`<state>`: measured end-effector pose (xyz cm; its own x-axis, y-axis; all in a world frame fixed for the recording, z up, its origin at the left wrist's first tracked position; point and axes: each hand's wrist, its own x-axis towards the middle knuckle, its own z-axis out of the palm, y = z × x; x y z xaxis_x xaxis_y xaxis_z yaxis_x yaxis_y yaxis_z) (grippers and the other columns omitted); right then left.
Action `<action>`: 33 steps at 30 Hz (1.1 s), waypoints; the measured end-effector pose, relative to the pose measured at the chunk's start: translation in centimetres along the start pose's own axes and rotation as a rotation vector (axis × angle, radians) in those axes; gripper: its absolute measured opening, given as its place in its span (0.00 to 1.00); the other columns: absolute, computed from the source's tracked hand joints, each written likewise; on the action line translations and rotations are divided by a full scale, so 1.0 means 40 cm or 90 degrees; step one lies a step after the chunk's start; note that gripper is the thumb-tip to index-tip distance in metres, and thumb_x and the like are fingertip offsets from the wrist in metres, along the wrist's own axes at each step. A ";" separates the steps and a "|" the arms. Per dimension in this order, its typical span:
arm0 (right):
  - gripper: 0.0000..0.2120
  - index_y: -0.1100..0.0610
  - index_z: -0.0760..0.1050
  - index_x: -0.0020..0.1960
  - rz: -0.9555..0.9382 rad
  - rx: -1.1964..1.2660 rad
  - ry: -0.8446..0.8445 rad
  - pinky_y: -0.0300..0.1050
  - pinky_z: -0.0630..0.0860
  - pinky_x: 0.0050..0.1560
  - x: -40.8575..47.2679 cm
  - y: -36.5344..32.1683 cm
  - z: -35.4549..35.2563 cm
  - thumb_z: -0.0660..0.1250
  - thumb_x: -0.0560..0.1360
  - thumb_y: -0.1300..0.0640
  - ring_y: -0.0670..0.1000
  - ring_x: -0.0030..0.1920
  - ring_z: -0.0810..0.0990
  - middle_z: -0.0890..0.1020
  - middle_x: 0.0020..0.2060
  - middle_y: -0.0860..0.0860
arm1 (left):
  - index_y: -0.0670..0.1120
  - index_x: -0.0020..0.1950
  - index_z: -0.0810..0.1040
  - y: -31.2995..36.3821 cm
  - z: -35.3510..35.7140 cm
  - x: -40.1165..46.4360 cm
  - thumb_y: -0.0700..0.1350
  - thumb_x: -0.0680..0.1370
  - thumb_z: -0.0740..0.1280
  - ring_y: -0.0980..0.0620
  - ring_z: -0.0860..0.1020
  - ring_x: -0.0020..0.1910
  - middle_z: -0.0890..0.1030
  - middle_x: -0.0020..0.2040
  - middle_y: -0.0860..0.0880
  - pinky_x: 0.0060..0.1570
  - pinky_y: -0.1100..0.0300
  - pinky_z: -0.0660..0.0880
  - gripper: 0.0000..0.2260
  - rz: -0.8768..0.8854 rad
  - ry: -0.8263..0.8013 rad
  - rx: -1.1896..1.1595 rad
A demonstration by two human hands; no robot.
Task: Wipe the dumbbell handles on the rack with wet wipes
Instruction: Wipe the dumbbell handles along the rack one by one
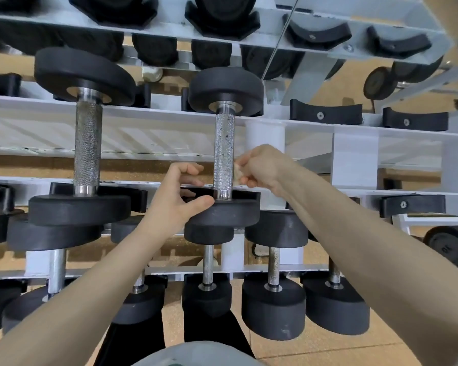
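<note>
A dumbbell lies on the middle shelf of the white rack (143, 143), its knurled steel handle (224, 149) speckled with dark spots. My right hand (265, 167) pinches a small, soiled wet wipe (237, 173) against the handle's lower right side. My left hand (180, 196) sits just left of the handle, thumb resting on the near black weight head (228, 210), fingers curled loosely and holding nothing. A second, larger dumbbell with a knurled handle (87, 146) lies to the left.
Several smaller dumbbells (274, 299) sit on the lower shelf below my arms. Black cradles (325, 114) without dumbbells line the shelves to the right. More dumbbells fill the top shelf. The floor is tan.
</note>
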<state>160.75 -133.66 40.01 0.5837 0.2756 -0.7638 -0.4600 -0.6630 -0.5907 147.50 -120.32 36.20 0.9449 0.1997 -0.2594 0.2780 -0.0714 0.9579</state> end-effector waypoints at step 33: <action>0.14 0.51 0.76 0.57 -0.488 -0.906 0.158 0.43 0.67 0.38 -0.114 -0.086 0.090 0.58 0.76 0.64 0.57 0.53 0.79 0.79 0.51 0.50 | 0.55 0.47 0.66 -0.001 0.008 -0.018 0.51 0.63 0.73 0.55 0.75 0.43 0.74 0.44 0.52 0.47 0.61 0.73 0.19 -0.021 0.085 0.027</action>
<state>157.26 -130.14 44.58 0.5238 0.8045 -0.2800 0.8409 -0.5408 0.0194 146.85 -120.77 36.31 0.9046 0.3303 -0.2696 0.3184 -0.1028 0.9424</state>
